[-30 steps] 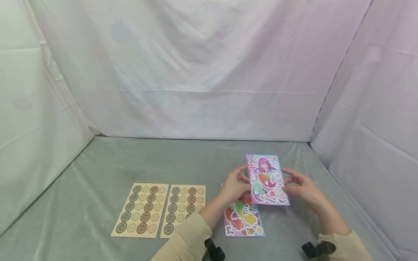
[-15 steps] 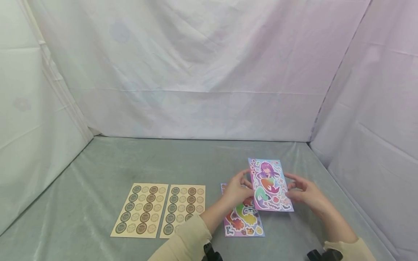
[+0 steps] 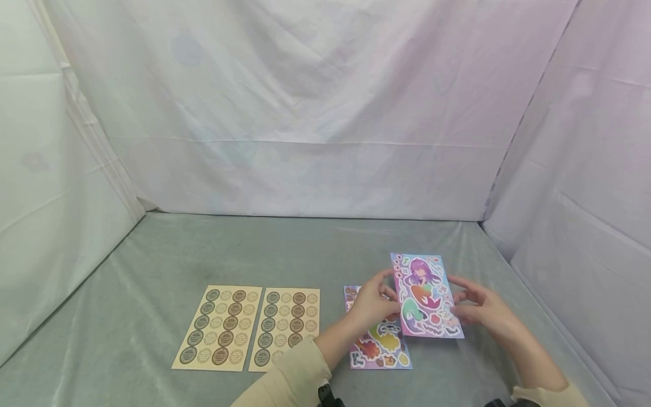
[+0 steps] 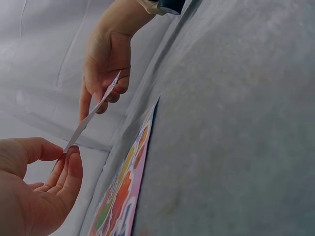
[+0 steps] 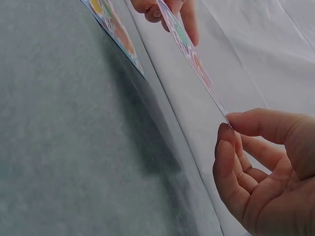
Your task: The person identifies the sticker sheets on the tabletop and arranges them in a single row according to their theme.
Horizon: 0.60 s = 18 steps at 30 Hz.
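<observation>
A mermaid sticker sheet (image 3: 426,297), pink and blue with a purple-haired figure, is held above the table between both hands. My left hand (image 3: 373,305) pinches its left edge between thumb and fingers, as the left wrist view also shows. On the opposite edge, my right hand (image 3: 483,311) pinches it the same way; in the right wrist view the thumb and fingertips (image 5: 226,130) meet at the sheet's border. Below and to the left lies another colourful sticker sheet (image 3: 381,345) flat on the table, partly covered by the left hand and the raised sheet.
Two cream sheets of round labels lie side by side at the left: one outer sheet (image 3: 218,328) and one inner sheet (image 3: 286,316), its lower corner behind the left sleeve (image 3: 290,376). White cloth (image 3: 315,113) hangs around the grey table (image 3: 152,271).
Both hands have carried the mermaid sticker sheet to the right and nearer the body, uncovering a little more of the table behind it. The sheets on the table have stayed put.
</observation>
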Each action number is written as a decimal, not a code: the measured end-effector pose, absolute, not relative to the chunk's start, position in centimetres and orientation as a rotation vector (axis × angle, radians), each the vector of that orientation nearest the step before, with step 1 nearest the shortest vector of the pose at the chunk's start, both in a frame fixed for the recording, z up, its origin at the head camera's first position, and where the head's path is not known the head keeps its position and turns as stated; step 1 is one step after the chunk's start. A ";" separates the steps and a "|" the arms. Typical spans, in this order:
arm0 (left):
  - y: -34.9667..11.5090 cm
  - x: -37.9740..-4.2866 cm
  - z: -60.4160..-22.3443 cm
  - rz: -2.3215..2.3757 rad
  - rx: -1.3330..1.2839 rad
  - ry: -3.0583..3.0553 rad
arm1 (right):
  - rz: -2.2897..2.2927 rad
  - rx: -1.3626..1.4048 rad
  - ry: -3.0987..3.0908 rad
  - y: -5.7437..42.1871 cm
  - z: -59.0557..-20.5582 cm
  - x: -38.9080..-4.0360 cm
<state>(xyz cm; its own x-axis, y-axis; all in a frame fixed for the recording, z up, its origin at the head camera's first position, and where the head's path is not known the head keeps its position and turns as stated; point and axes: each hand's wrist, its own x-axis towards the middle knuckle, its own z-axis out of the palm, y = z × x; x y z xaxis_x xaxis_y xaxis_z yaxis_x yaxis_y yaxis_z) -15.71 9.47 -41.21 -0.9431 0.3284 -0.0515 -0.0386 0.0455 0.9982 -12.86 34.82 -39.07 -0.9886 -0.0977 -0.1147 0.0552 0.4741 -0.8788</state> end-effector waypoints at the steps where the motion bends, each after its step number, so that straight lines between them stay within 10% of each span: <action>1: 9.5 -15.6 -41.2 1.984 0.299 2.050 | -1.539 -0.046 2.565 34.9 -39.1 -12.8; 18: 9.8 -14.9 -41.7 1.970 0.321 2.024 | -1.594 -0.018 2.469 35.9 -39.8 -12.4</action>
